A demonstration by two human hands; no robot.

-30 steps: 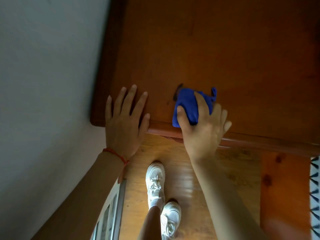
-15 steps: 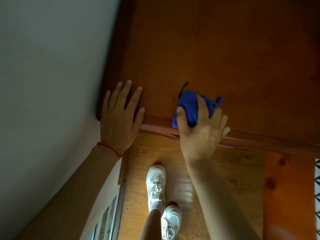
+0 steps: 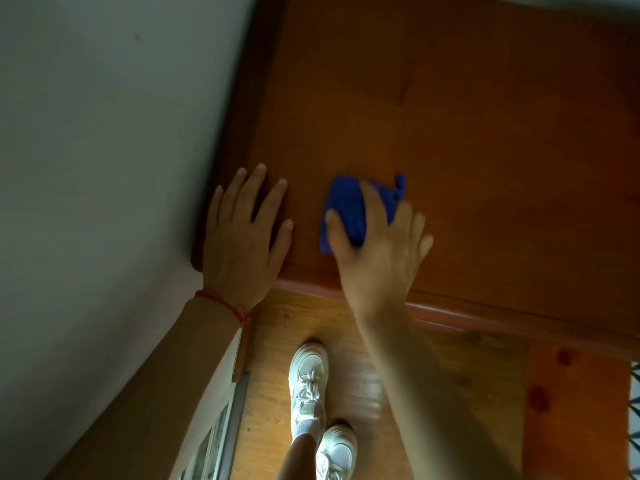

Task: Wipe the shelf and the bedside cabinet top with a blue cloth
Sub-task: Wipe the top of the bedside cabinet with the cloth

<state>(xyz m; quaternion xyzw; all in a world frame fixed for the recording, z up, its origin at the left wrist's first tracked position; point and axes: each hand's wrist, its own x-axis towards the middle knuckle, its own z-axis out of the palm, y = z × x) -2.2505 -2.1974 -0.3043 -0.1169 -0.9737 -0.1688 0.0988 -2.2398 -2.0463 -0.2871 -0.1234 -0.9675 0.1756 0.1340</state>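
Observation:
The brown wooden cabinet top point(image 3: 467, 126) fills the upper right of the head view. A bunched blue cloth point(image 3: 348, 209) lies on it near the front edge. My right hand point(image 3: 381, 251) presses on the cloth, thumb and fingers gripping it, and part of the cloth is hidden under the palm. My left hand point(image 3: 242, 233) rests flat on the top's front left corner, fingers spread, holding nothing. A red string circles the left wrist.
A pale wall point(image 3: 104, 150) runs along the left side of the cabinet. Below the front edge point(image 3: 485, 317) is a wooden floor point(image 3: 398, 382) with my white shoes point(image 3: 308, 386). A patterned fabric edge point(image 3: 633, 410) shows at the right.
My right hand has pushed the blue cloth away from the front edge, further onto the top. The view has shifted slightly; my left hand stays flat at the corner.

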